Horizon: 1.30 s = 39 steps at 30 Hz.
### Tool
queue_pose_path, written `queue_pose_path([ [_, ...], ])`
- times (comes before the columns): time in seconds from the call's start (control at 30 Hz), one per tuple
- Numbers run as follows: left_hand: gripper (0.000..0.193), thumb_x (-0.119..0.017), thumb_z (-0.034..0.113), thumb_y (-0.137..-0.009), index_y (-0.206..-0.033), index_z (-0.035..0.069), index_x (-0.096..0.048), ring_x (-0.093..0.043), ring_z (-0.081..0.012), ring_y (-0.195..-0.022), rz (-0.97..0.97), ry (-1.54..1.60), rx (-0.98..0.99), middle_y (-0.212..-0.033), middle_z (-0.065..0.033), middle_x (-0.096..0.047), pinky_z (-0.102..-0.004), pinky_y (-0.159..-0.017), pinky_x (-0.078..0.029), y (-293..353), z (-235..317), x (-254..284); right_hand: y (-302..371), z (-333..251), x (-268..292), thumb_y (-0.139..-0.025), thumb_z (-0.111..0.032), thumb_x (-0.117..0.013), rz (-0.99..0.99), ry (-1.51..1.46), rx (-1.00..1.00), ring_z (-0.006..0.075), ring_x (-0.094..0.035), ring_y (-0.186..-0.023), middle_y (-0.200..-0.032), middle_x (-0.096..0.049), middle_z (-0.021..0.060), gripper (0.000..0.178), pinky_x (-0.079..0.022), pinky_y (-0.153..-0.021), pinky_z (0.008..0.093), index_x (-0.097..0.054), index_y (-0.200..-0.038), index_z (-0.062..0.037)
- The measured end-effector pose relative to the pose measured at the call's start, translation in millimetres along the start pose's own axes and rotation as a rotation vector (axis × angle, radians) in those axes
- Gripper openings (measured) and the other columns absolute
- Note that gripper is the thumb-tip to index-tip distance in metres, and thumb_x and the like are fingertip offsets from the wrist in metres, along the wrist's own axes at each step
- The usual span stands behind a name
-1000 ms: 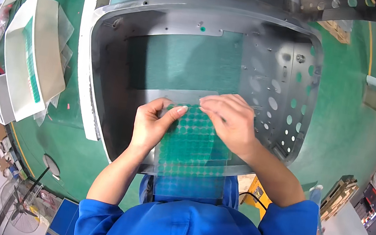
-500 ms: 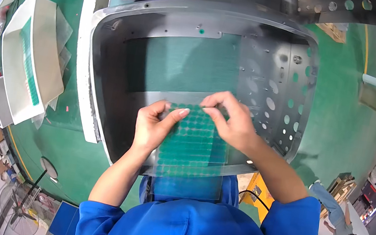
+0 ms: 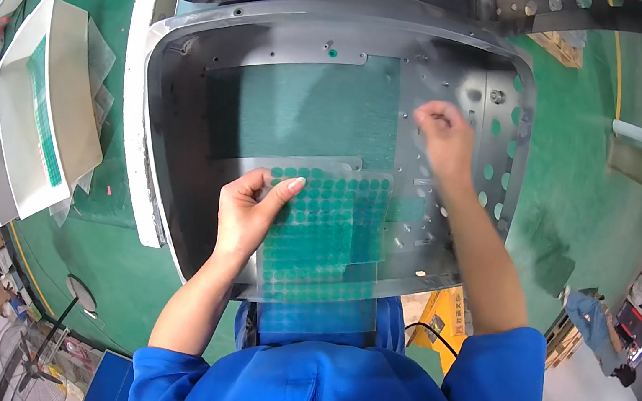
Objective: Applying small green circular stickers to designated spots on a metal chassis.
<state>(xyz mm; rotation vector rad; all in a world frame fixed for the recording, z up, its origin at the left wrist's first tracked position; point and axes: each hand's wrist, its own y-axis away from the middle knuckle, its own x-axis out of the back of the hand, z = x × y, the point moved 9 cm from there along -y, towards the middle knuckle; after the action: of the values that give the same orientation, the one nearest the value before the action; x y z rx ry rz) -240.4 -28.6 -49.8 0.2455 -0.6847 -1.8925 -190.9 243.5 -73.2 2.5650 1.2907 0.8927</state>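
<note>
My left hand [image 3: 245, 212] pinches the upper left edge of a clear sheet of round green stickers [image 3: 309, 228], thumb on top. The sheet hangs in front of my body, over the near edge of a grey metal housing [image 3: 315, 34] with a large rectangular opening. Up and to the right of the sheet, my right hand [image 3: 447, 143] is raised over the housing's right part, near the panel with small holes. Its thumb and fingers are pinched together and slightly blurred. Whatever lies between those fingertips is too small to make out.
On the left, a white curved panel [image 3: 58, 97] carries a strip of green dots and stands by a white beam [image 3: 138, 51]. A dark metal part with holes [image 3: 532, 6] crosses the far side. A yellow object [image 3: 441, 318] stands near right. Another person [image 3: 597, 327] is farther right.
My right hand has left the sheet's top edge and moved up and right over the housing. My left hand still holds the sheet, shifted slightly left. The other person has moved.
</note>
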Motion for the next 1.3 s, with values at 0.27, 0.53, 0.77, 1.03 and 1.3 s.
queue_pose_path([
  [0.27,0.027,-0.069,0.019,-0.074,-0.058,0.004,-0.053,-0.031,0.0001,-0.049,-0.010,0.003,-0.011,-0.051,0.0091,-0.040,-0.0177,-0.043,-0.023,-1.7,-0.1,-6.8,-39.3,59.3,6.9,-0.074,-0.009,-0.059,-0.108,0.383,0.044,0.0187,-0.055,-0.072,-0.081,-0.057,0.0072,0.007,-0.044,-0.069,0.0300,-0.060,-0.079,-0.0043],
  [0.53,0.026,-0.069,0.019,-0.073,-0.059,0.004,-0.053,-0.031,0.0000,-0.050,0.001,-0.008,-0.004,-0.053,0.0086,-0.042,-0.0177,-0.044,-0.023,-3.6,-4.9,-6.6,-38.3,54.7,6.7,-0.073,-0.009,-0.059,-0.091,0.408,0.089,0.0178,-0.055,-0.071,-0.082,-0.055,0.0079,0.008,-0.044,-0.067,0.0290,-0.060,-0.078,-0.0031],
  [0.77,0.023,-0.068,0.017,-0.074,-0.062,0.004,-0.055,-0.034,0.0003,-0.052,0.007,0.030,0.014,-0.056,0.0082,-0.046,-0.0165,-0.046,-0.026,-3.4,-3.7,-8.8,-34.3,48.4,6.7,-0.074,-0.009,-0.059,-0.043,0.482,0.111,0.0182,-0.056,-0.071,-0.082,-0.054,0.0077,0.007,-0.045,-0.066,0.0294,-0.060,-0.079,-0.0040],
  [1.03,0.023,-0.068,0.018,-0.074,-0.062,0.004,-0.055,-0.034,0.0003,-0.053,0.012,0.019,0.025,-0.056,0.0082,-0.045,-0.0163,-0.046,-0.026,-2.8,-2.3,-9.1,-31.0,44.9,7.1,-0.075,-0.010,-0.058,-0.009,0.569,0.116,0.0191,-0.056,-0.073,-0.084,-0.054,0.0063,0.006,-0.044,-0.069,0.0313,-0.059,-0.079,-0.0061],
  [1.3,0.031,-0.069,0.020,-0.074,-0.056,0.006,-0.049,-0.028,-0.0003,-0.051,0.019,-0.010,-0.004,-0.054,0.0095,-0.037,-0.0176,-0.045,-0.022,-4.4,-5.5,-6.5,-24.2,39.5,7.7,-0.075,-0.011,-0.058,0.055,0.581,0.168,0.0169,-0.055,-0.070,-0.080,-0.054,0.0041,0.007,-0.044,-0.064,0.0299,-0.059,-0.080,-0.0070],
])
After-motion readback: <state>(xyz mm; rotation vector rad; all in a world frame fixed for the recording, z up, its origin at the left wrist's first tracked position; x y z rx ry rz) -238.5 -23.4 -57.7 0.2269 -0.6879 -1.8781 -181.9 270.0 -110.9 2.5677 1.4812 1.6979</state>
